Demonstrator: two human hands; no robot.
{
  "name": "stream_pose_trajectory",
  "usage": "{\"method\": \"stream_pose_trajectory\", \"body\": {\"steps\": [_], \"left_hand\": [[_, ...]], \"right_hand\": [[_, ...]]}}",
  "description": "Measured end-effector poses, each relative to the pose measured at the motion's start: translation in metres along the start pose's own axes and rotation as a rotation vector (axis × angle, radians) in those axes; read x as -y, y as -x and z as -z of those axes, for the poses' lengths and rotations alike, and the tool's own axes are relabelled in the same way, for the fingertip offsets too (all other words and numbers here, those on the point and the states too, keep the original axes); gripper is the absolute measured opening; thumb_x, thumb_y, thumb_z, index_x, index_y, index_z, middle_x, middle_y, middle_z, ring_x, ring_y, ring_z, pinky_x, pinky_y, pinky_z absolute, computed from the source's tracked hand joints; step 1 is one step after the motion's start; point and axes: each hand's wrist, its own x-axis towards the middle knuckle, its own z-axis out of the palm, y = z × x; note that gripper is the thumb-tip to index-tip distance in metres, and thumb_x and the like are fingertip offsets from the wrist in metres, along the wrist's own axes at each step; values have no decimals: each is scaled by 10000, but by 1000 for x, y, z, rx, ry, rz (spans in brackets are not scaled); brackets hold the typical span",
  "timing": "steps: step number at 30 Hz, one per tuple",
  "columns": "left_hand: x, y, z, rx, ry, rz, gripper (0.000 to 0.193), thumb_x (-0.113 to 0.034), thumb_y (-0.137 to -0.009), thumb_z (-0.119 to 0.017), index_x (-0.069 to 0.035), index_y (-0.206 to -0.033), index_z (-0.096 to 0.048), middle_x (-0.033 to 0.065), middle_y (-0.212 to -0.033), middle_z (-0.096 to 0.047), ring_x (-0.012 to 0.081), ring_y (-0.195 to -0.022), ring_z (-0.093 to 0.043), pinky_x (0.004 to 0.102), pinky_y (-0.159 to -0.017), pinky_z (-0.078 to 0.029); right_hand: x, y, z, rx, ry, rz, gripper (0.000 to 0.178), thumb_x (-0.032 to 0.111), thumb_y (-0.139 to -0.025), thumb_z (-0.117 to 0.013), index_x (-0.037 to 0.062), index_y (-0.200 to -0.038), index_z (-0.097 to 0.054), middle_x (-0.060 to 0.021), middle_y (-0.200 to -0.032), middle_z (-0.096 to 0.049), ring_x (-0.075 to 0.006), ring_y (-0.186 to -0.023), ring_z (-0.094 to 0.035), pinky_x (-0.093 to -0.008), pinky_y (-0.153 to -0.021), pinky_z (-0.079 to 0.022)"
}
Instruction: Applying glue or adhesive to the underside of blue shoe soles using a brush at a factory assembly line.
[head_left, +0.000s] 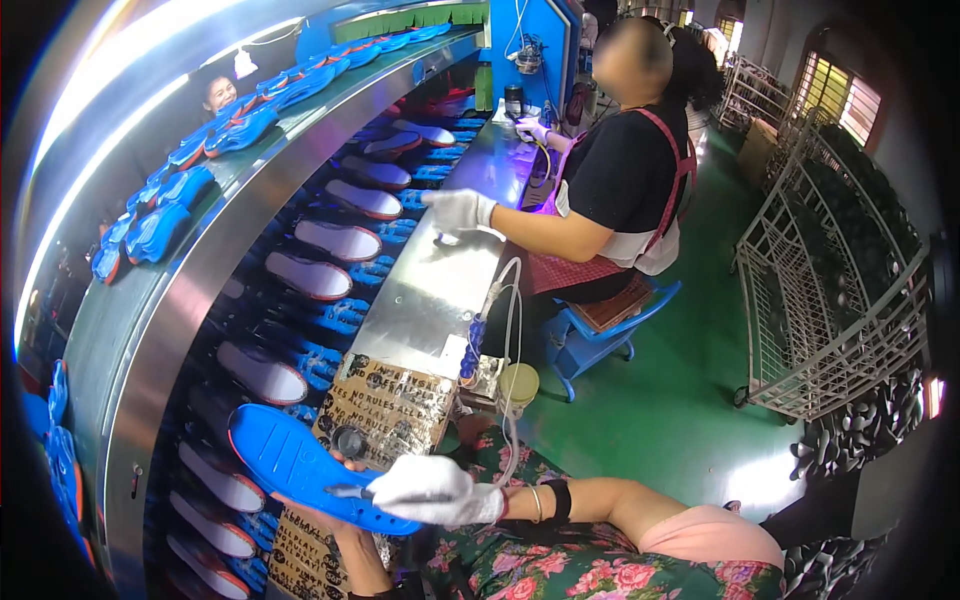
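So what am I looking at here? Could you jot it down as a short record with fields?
Place: workshop beside a curved conveyor carrying blue shoe soles
Left hand: bare, under a blue sole, supporting it
Right hand: white glove, holding a small tool against the sole; the tool is too small to tell what kind
Bench: metal worktop with a printed mat
Nearby: a seated co-worker in white gloves at the same worktop
Right side: wire rack on green floor
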Motion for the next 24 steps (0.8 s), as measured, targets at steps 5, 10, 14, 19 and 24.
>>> {"method": "stream_pose_trajectory", "body": {"steps": [5,10,14,19,24], "left_hand": [[-13,-2,-6,43,25,-9,1044,-899,-816,-394,-40,-1408,-407,227,-1028,-625,356,-833,-636,506,-737,-534],[-24,13,2,51,88,58,1079,-924,-790,-383,-33,-1398,-428,229,-1030,-628,354,-861,-634,514,-746,-537],[-23,-11,-22,129,100,89,1098,-937,-777,-377,-29,-1391,-438,230,-1032,-629,352,-872,-633,518,-752,-539],[-30,-20,-33,107,70,-2,1138,-964,-746,-359,-21,-1376,-459,234,-1048,-632,355,-873,-634,519,-756,-544],[-49,-11,-26,119,10,-12,1132,-955,-706,-461,-46,-1381,-463,201,-1101,-624,312,-859,-616,458,-761,-523]], "right_hand": [[14,4,-16,122,-29,76,172,51,-865,-747,35,-1035,-733,-115,-1034,-733,-271,-920,-692,-382,-795,-548],[12,-9,-3,-36,61,6,152,54,-836,-774,44,-985,-746,-111,-987,-742,-253,-903,-717,-365,-792,-557],[10,-16,2,127,448,401,283,41,-786,-800,69,-1060,-734,-114,-1017,-745,-274,-858,-712,-390,-721,-555],[3,-20,-9,119,-186,-178,183,-22,-775,-788,35,-946,-759,-108,-971,-751,-191,-849,-713,-321,-765,-572],[-5,-25,-18,119,153,54,201,-15,-778,-789,41,-968,-753,-117,-981,-745,-221,-830,-706,-323,-754,-560]]}}
